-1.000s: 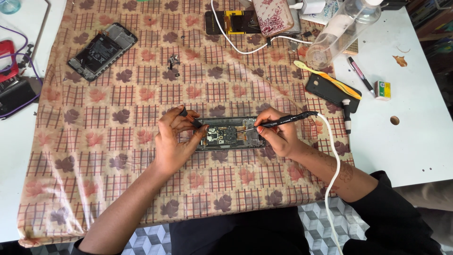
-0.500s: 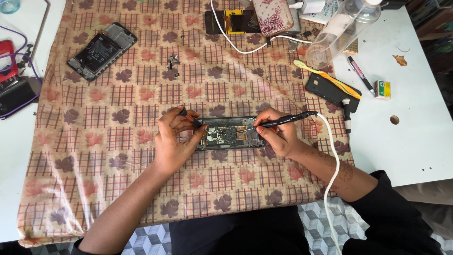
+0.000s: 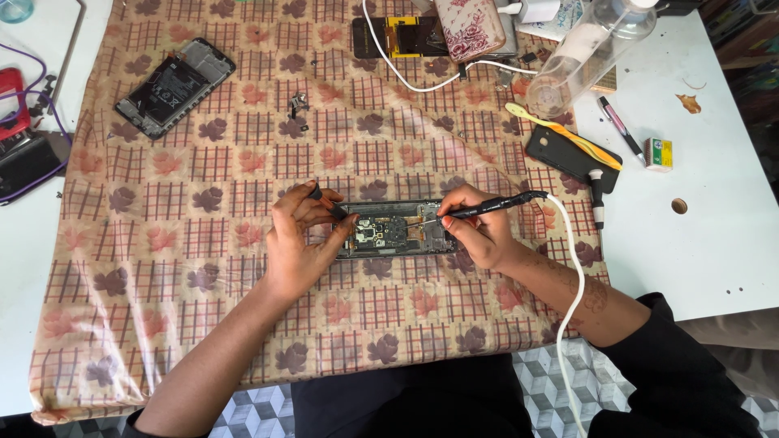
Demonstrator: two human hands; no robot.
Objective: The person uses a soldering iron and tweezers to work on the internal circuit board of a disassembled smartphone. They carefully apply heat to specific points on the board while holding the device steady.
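The opened phone (image 3: 395,229) lies flat in the middle of the checked cloth (image 3: 203,203), its circuit board facing up, long side running from 9 to 3 o'clock. The left hand (image 3: 299,243) rests at the phone's 9 o'clock end, touching it; its fingers are closed together around a thin dark tool (image 3: 329,204), whose tip points toward the board. The right hand (image 3: 479,231) is at the phone's 3 o'clock end, fingers clamped on a black iron (image 3: 487,207) held like a pen, the tip touching the board near its right part. A white cable (image 3: 568,284) goes from the iron toward 6 o'clock, along the right forearm. At 10 o'clock from the phone, well apart, lies a second phone (image 3: 174,87), also opened. At 12 o'clock there is a wallet (image 3: 469,28) with flower pattern, and at 1 o'clock a clear bottle (image 3: 584,53) on its side. At 2 o'clock a yellow toothbrush (image 3: 564,134) lies over a black case (image 3: 572,158), near the cloth edge.
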